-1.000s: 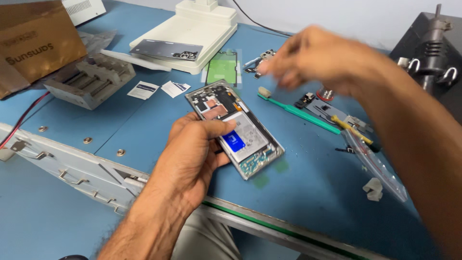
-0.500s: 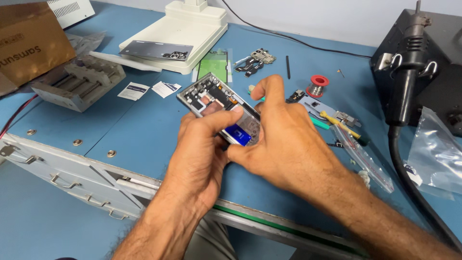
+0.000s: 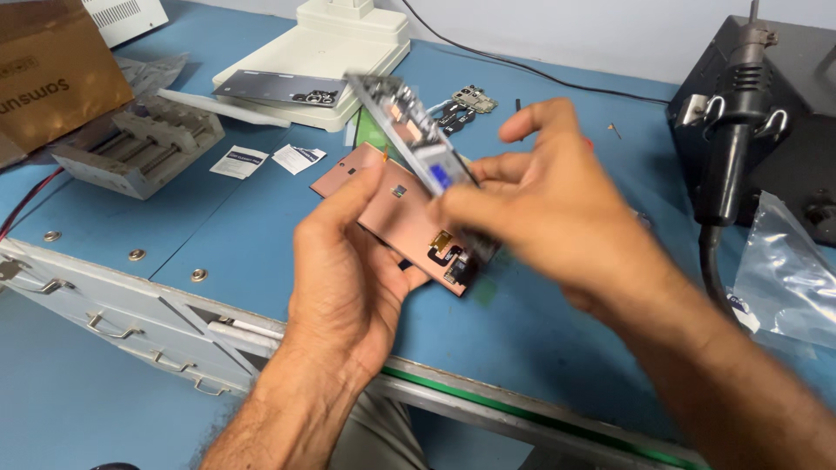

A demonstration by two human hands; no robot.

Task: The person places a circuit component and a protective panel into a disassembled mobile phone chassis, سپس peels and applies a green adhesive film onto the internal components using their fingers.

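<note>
Phone frame (image 3: pixel 416 139), right hand (image 3: pixel 557 209) pinching it, tilted above copper panel (image 3: pixel 396 209) clasped by left hand (image 3: pixel 348 278): a loose pinch risks dropping it.

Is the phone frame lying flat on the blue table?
No, the phone frame is lifted and tilted above the blue table, gripped by the right hand, with the left hand on the copper-coloured panel.
</note>
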